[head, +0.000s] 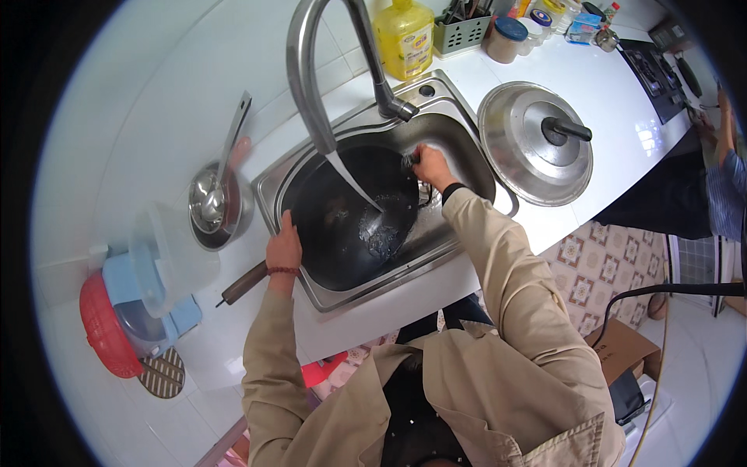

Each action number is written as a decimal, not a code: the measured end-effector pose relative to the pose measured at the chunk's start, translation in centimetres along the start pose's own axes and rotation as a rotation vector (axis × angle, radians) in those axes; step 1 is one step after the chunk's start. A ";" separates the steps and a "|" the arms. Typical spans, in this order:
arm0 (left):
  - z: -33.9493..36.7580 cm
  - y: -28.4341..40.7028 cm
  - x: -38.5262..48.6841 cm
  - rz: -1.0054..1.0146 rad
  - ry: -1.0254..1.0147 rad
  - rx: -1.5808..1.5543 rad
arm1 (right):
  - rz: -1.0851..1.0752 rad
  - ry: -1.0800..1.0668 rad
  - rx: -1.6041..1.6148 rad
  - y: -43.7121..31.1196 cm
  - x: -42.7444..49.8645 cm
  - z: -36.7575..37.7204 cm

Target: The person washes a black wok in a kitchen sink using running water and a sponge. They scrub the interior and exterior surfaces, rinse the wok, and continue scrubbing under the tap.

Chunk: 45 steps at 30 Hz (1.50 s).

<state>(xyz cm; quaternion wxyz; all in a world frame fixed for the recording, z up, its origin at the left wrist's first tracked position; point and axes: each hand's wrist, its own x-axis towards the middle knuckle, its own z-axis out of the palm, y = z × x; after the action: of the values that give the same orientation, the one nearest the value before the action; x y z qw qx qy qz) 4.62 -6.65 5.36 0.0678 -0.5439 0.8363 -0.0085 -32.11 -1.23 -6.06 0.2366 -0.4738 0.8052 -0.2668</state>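
A black wok (pixel 338 233) with a brown handle (pixel 245 282) lies tilted in a stainless steel sink (pixel 461 140). Water runs from the curved metal faucet (pixel 309 76) into the wok and splashes on its inner surface. My left hand (pixel 284 248) grips the wok's near-left rim beside the handle, thumb up along the edge. In my right hand (pixel 432 165), at the wok's right rim, is a dark scrubber (pixel 409 160), probably of metal mesh; the fingers partly hide it.
Right of the sink rests a domed metal lid (pixel 534 143). Left are metal bowls with a ladle (pixel 213 201). Behind stand a yellow soap bottle (pixel 405 41), a green utensil basket (pixel 464 36) and several jars (pixel 506 41). Another person (pixel 726 181) is near the stove (pixel 650 76) at far right.
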 end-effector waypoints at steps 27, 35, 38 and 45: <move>6.0 -2.0 2.7 -0.153 0.043 0.059 | -0.746 -1.030 -0.135 -2.8 -9.9 12.5; 9.6 1.1 1.2 0.323 -0.364 0.537 | -1.020 -0.175 -1.110 -1.6 -0.3 6.1; 11.2 2.0 0.2 0.267 -0.501 0.505 | -0.859 -0.388 -1.099 -1.8 -1.9 7.5; 13.1 5.4 -1.8 0.374 -0.722 0.093 | -0.661 -1.032 -0.568 -2.4 -8.5 10.6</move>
<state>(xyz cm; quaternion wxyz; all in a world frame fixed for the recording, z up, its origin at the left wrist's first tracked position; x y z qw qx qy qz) 2.06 -2.02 -7.91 0.3818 -0.3467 0.8422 0.1573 -20.12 3.19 -11.32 0.3632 -0.8059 0.4404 0.1574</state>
